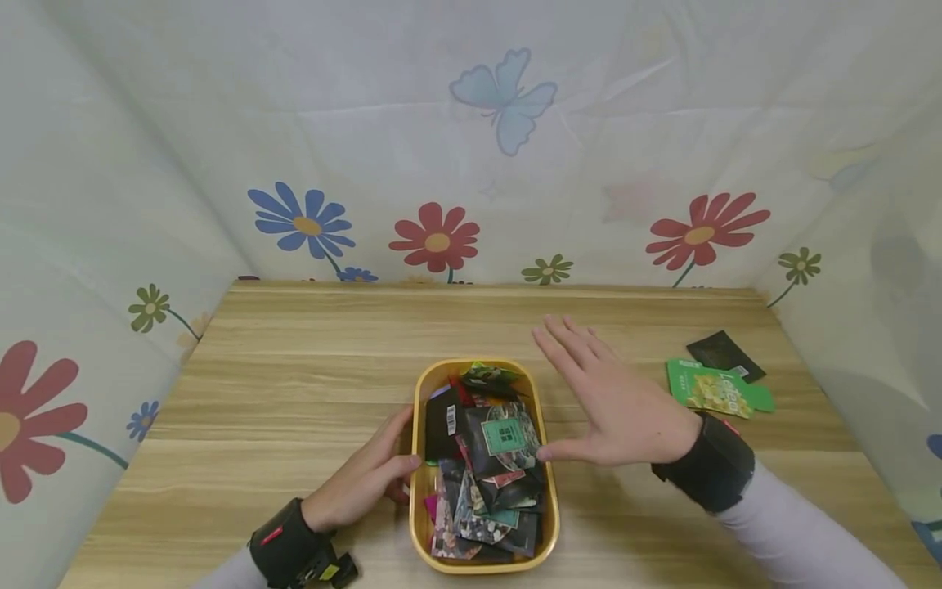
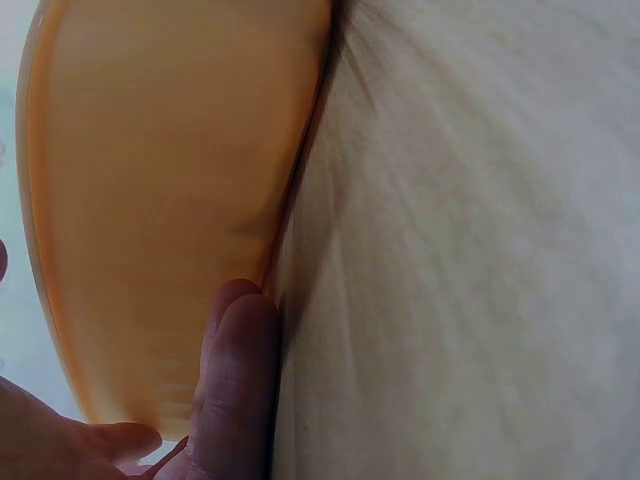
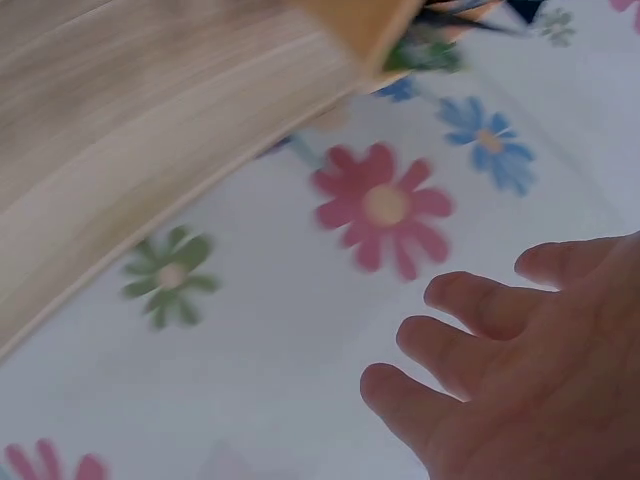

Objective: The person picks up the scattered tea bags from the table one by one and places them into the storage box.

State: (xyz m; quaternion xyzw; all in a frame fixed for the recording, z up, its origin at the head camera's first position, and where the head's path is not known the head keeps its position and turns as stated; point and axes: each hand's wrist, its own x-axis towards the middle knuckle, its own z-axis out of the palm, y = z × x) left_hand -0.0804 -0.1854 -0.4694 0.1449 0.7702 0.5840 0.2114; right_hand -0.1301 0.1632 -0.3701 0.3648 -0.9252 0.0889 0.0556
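A yellow plastic basket at the table's front middle holds a heap of small packets, mostly dark with pictured fronts. Uppermost is a black packet with a teal label. My left hand rests along the basket's left side, thumb tip at the rim. In the left wrist view its straight fingers lie low against the outer wall. Palm down with fingers spread, my right hand hovers beside the basket's right rim, holding nothing; its thumb tip overlaps that rim in the head view.
On the right of the wooden table lie a green packet with yellow flowers and a black packet partly beneath it. White curtains printed with flowers and a butterfly stand behind and at both sides.
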